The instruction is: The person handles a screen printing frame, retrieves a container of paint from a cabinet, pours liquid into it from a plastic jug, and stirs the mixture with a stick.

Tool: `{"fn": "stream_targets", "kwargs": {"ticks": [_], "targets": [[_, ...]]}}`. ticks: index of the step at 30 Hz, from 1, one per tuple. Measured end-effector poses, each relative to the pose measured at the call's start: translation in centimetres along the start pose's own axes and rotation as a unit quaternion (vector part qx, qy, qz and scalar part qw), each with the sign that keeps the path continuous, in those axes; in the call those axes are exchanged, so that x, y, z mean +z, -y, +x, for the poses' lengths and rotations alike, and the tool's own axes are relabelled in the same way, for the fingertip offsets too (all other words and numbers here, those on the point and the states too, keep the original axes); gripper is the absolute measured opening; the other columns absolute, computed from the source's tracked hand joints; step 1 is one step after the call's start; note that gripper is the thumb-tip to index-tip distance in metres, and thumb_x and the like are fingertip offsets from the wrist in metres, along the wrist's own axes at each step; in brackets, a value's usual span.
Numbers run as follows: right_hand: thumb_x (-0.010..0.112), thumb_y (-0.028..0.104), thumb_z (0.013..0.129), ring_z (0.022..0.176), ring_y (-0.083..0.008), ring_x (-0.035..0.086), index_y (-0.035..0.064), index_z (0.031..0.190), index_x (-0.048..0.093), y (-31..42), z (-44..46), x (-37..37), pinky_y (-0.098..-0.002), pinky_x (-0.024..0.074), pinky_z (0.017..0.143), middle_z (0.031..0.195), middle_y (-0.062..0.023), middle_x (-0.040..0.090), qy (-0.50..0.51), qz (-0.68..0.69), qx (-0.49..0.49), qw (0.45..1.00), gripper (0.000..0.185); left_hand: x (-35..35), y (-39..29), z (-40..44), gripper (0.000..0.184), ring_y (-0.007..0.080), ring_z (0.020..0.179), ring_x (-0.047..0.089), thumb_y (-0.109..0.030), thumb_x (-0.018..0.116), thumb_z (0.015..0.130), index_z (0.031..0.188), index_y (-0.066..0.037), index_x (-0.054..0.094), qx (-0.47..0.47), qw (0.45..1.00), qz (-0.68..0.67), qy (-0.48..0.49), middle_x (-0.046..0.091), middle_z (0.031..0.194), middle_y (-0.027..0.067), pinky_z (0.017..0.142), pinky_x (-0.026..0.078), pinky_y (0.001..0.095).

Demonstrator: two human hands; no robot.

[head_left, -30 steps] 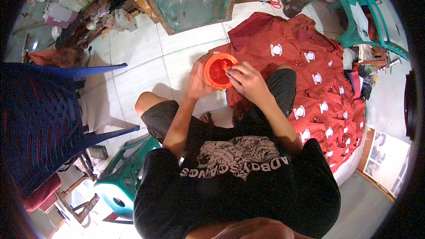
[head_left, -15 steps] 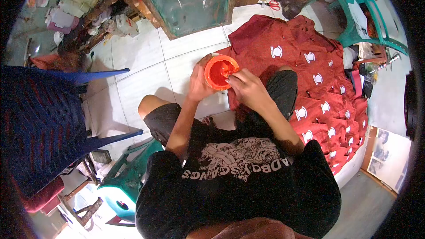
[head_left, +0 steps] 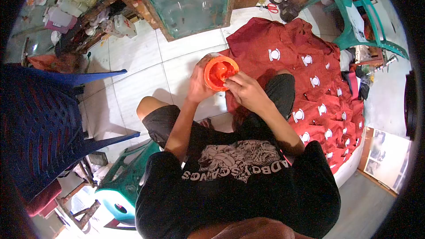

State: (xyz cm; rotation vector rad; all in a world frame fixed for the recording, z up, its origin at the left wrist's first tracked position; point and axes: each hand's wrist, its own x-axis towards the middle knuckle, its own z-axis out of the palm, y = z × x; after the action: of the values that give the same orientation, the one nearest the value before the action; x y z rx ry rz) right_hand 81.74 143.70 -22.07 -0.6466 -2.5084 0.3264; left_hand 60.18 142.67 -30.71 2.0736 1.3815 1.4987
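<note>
Single head-worn view, forward and down, close above shirt (head_left: pixel 261 197).

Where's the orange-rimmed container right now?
Head view, slightly above centre: the orange-rimmed container is in the left hand, right hand at its rim, red cloth to the right.

orange-rimmed tub (head_left: pixel 206 74), red patterned cloth (head_left: pixel 287 79)

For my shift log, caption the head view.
Left hand holds an orange-rimmed container, right hand at its mouth; red cloth nearby.
</note>
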Motion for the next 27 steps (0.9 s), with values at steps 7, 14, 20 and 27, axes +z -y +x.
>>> {"fn": "stream_targets", "kwargs": {"ticks": [7, 14, 20, 27], "targets": [[0.066, 0.005, 0.079, 0.098, -0.0326, 0.065, -0.0062, 0.109, 0.069, -0.4, 0.0, 1.0, -0.0418, 0.0586, 0.083, 0.104, -0.0152, 0.066, -0.018, -0.086, 0.018, 0.996, 0.032, -0.2, 0.9, -0.2, 0.096, 0.0427, 0.130, 0.056, -0.028, 0.097, 0.066, 0.142, 0.003, 0.047, 0.008, 0.999, 0.033, -0.012, 0.057, 0.140, 0.0240, 0.110, 0.048, 0.0490], [0.071, 0.000, 0.086, 0.088, -0.0315, 0.065, -0.0050, 0.103, 0.072, 0.4, 0.2, 0.7, -0.0406, 0.0572, 0.078, 0.101, -0.0145, 0.068, -0.042, -0.020, 0.025, 0.999, 0.018, 0.2, 0.5, 0.5, 0.094, 0.0435, 0.130, 0.056, -0.031, 0.095, 0.068, 0.141, 0.003, 0.048, 0.020, 0.999, 0.031, -0.033, 0.057, 0.140, 0.0246, 0.112, 0.046, 0.0495], [0.072, 0.004, 0.086, 0.091, -0.0316, 0.066, -0.0013, 0.104, 0.073, 0.5, 1.1, -2.5, -0.0406, 0.0576, 0.080, 0.099, -0.0136, 0.069, -0.085, -0.023, 0.081, 0.993, 0.018, 0.3, 0.3, 1.5, 0.092, 0.0414, 0.129, 0.057, -0.030, 0.095, 0.067, 0.141, 0.001, 0.049, 0.015, 0.999, 0.013, -0.044, 0.058, 0.139, 0.0224, 0.111, 0.047, 0.0482], [0.074, 0.004, 0.088, 0.085, -0.0319, 0.067, -0.0017, 0.098, 0.072, 2.7, 2.4, -5.4, -0.0409, 0.0564, 0.077, 0.095, -0.0138, 0.071, -0.146, -0.028, 0.100, 0.984, 0.011, -0.2, 0.0, 1.4, 0.097, 0.0383, 0.126, 0.059, -0.032, 0.098, 0.064, 0.141, -0.002, 0.050, -0.031, 0.998, -0.038, -0.045, 0.060, 0.137, 0.0195, 0.107, 0.049, 0.0468]]}}
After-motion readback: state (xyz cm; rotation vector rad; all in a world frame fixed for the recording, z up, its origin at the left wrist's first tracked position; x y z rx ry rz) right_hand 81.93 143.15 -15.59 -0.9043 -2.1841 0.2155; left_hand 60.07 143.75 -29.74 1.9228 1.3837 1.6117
